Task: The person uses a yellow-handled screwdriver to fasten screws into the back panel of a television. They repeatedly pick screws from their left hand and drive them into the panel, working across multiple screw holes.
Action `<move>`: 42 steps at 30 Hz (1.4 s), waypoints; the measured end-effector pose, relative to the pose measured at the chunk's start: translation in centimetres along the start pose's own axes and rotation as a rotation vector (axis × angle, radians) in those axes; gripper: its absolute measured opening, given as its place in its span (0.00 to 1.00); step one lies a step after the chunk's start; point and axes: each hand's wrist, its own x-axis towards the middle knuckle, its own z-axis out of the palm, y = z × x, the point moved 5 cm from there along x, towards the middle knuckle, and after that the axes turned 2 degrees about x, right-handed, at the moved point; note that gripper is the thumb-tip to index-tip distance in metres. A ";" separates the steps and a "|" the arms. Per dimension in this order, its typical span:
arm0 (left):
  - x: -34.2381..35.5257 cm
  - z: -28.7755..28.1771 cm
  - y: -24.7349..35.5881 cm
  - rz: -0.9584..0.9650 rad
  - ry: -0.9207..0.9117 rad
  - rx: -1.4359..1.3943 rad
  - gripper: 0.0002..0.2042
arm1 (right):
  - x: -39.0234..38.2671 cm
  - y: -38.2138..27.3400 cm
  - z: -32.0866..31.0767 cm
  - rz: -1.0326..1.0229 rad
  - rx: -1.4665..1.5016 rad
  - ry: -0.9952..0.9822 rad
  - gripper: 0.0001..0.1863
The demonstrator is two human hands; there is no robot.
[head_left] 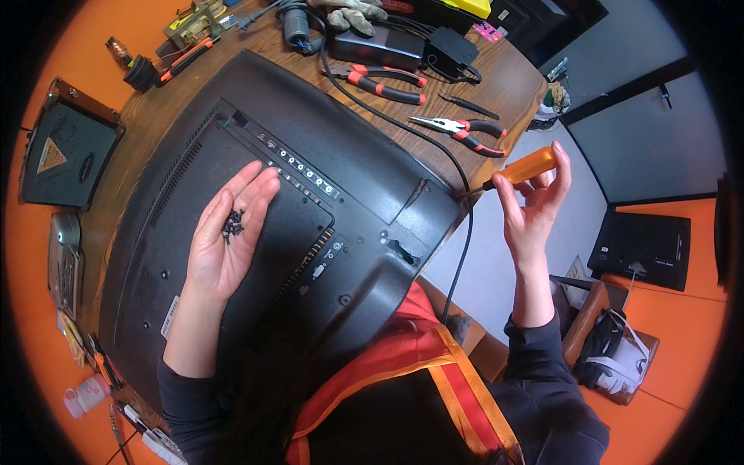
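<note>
My left hand is palm up and cupped over the back of a black flat-screen television, holding a small heap of black screws. The television lies face down, its row of sockets showing. At its right side, my right hand grips the orange handle of a screwdriver between thumb and fingers. The screwdriver points left, its shaft reaching the television's edge; whether the tip sits in a screw is too small to tell.
Beyond the television on the wooden table lie needle-nose pliers, other red-handled pliers, tweezers, a black power adapter and work gloves. A black cable crosses the television's right edge and hangs down.
</note>
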 end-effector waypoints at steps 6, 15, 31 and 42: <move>0.0 0.0 -0.1 -0.004 0.006 0.005 0.20 | -0.2 0.8 0.9 0.126 0.329 -0.243 0.40; 0.0 -0.1 -0.1 -0.008 -0.002 0.003 0.20 | 0.6 0.7 0.0 0.063 0.218 -0.170 0.40; 0.0 0.0 -0.1 -0.008 -0.016 -0.018 0.20 | -0.1 1.3 -0.4 0.193 0.124 -0.029 0.38; 0.0 0.0 0.0 -0.009 -0.003 -0.001 0.20 | -0.3 1.4 -0.1 0.210 0.288 -0.067 0.39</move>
